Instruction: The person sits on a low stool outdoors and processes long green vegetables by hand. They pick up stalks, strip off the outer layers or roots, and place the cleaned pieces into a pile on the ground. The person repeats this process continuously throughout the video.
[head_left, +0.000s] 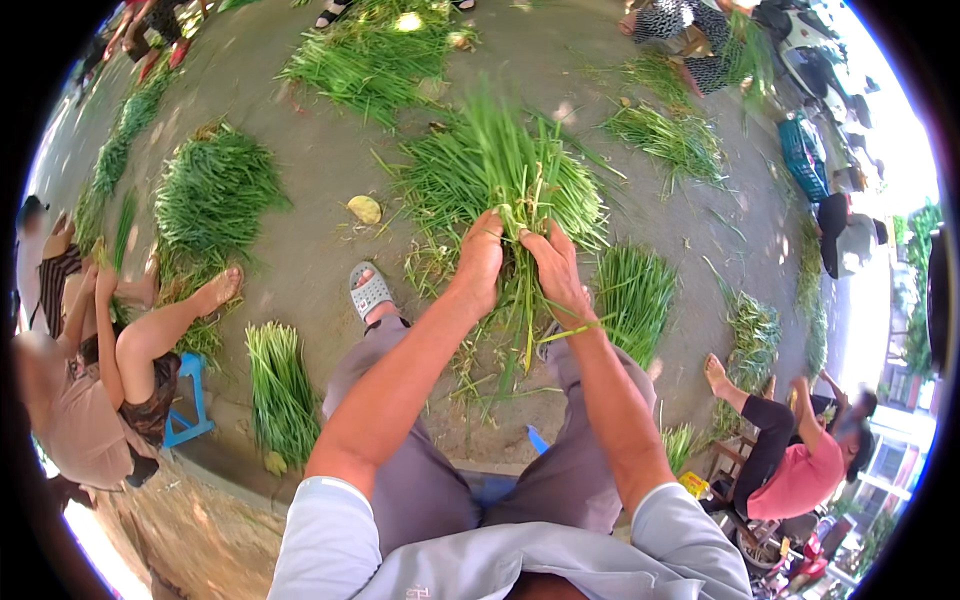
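Both hands grip a bunch of long green stalks (489, 142) that look like garlic chives. My left hand (480, 259) pinches the pale base ends from the left, thumb on top. My right hand (553, 266) closes on the same ends from the right, thumb near the left one. The leafy tips point away from me and are blurred. Yellowish loose strands (529, 319) hang below my hands. Beneath and beyond the bunch spreads a loose pile of stalks (435, 169). A straightened heap of stalks (636, 296) lies right of my right hand.
A neat stack of stalks (281, 390) lies left of my legs. Further heaps (217, 187) (375, 64) cover parts of the concrete ground (315, 225). Seated people flank me, one by a blue stool (191, 397). A teal crate (802, 157) stands at right.
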